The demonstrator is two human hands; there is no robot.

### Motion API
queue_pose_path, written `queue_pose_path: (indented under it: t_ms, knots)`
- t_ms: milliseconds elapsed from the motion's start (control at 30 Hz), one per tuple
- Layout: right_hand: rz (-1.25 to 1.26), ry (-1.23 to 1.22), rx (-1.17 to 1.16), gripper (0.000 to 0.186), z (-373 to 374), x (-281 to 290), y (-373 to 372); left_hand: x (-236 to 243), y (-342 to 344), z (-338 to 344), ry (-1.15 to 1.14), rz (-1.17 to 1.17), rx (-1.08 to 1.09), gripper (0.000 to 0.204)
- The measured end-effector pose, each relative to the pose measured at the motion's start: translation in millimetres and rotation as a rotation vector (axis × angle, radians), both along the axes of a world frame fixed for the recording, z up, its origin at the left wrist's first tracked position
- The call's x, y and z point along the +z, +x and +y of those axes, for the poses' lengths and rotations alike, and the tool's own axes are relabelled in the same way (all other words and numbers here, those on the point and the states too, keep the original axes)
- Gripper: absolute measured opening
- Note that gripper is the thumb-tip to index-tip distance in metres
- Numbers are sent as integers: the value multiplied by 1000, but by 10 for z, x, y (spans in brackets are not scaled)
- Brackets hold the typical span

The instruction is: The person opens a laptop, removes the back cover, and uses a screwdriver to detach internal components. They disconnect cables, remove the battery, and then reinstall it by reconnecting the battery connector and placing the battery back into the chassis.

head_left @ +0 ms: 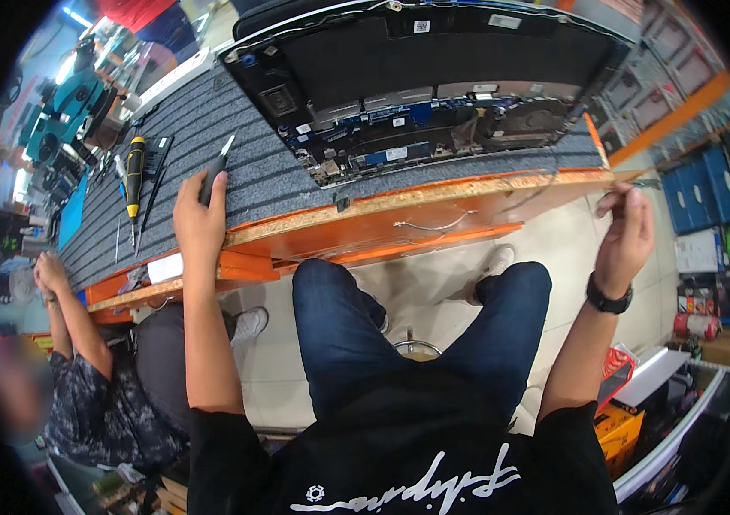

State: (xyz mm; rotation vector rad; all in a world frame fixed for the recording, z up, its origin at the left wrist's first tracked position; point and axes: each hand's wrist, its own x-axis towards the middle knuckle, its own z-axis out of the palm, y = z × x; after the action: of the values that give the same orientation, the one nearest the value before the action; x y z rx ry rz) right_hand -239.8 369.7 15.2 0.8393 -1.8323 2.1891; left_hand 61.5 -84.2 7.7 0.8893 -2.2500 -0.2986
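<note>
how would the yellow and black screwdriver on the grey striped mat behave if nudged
The screwdriver may roll, as its handle looks rounded, though the coarse-looking mat could slow it. It probably feels handle-heavy, since its metal shaft is much thinner.

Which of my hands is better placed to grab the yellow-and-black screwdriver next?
Probably your left hand: it's nearer the screwdriver, though it holds a dark-handled tool that may need setting down. Your right hand is out past the bench's right end.
</note>
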Motion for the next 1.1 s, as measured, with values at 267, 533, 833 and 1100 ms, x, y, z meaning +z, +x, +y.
queue_pose_path:
  t_ms: [267, 533, 833, 1100]
  knots:
    - [-97, -33, -68, 34, -388, -119, -1203, 36, -93, 53, -144, -78, 113, 33]
    - [-144, -48, 128, 44, -529, -111, -1328, 139, -148, 919, 201, 400, -181, 22]
    - [-147, 111, 289, 32, -439, -170, -1368, -16, -449, 989, 545, 412, -416, 26]
    - [-156, 173, 369, 26, -347, -209, -1413, -71, -532, 1034, 650, 441, -400, 23]
